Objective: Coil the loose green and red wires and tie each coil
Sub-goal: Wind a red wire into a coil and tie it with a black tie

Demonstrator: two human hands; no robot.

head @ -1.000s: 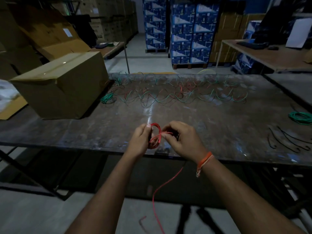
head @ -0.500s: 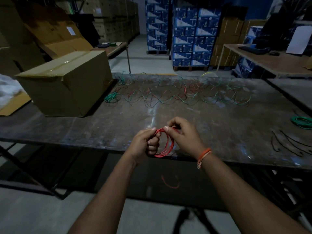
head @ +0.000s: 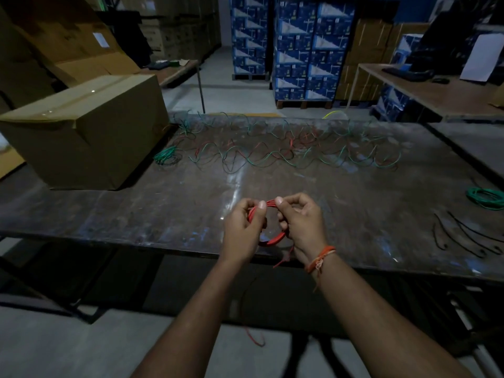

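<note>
Trailing tail mostly wound up now, red wire coil (head: 272, 238) rounder.
Left hand (head: 242, 230) and right hand (head: 302, 227) both pinch it; coiling nearly finished, tying next.

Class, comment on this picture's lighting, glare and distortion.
Head view: dim overall; a pale glare streak on the table beyond the red coil; wide-angle bending of the table's edges; the loose wires and black ties stay murky.

Red coil (head: 272, 238) fuller now; trailing tail (head: 283, 259) shortened (nearly wound in).
</note>
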